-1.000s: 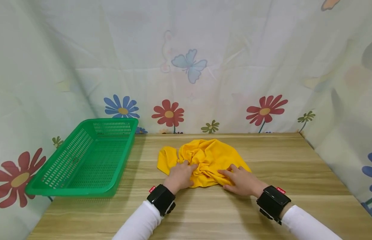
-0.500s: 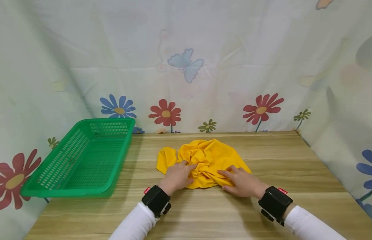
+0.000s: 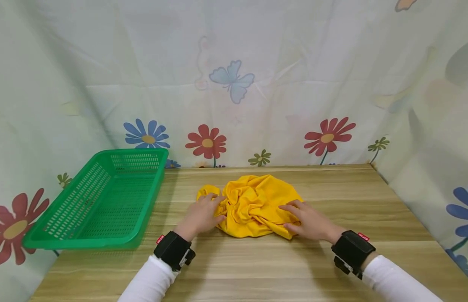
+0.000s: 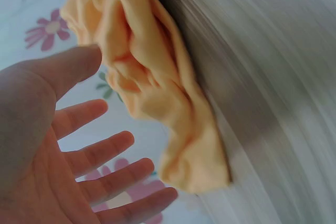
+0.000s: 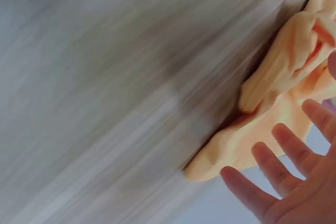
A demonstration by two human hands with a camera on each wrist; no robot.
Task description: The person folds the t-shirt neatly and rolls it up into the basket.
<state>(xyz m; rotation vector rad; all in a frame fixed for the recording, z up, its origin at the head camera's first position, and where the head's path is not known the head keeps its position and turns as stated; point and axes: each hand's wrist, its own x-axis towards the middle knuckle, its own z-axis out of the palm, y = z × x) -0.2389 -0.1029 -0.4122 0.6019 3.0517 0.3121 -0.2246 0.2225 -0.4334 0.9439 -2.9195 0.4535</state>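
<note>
A crumpled yellow cloth (image 3: pixel 262 205) lies bunched on the wooden table, with a narrow flap sticking out at its left end. My left hand (image 3: pixel 201 214) is over that left end, fingers relaxed and spread. In the left wrist view, the thumb and spread fingers (image 4: pixel 113 153) stand beside the cloth's folds without gripping them. At the cloth's right edge is my right hand (image 3: pixel 311 222), its fingertips overlapping the fabric. The right wrist view shows those fingers (image 5: pixel 291 145) extended and apart next to the cloth, holding nothing.
A green plastic basket (image 3: pixel 148 218) with slotted walls stands on the left of the wooden table (image 3: pixel 252 272). A floral curtain (image 3: pixel 286 105) hangs behind the table and along both sides.
My left hand has moved left off the middle folds to the cloth's left end. The right hand has shifted slightly right and loosened from the cloth. The view has turned slightly.
</note>
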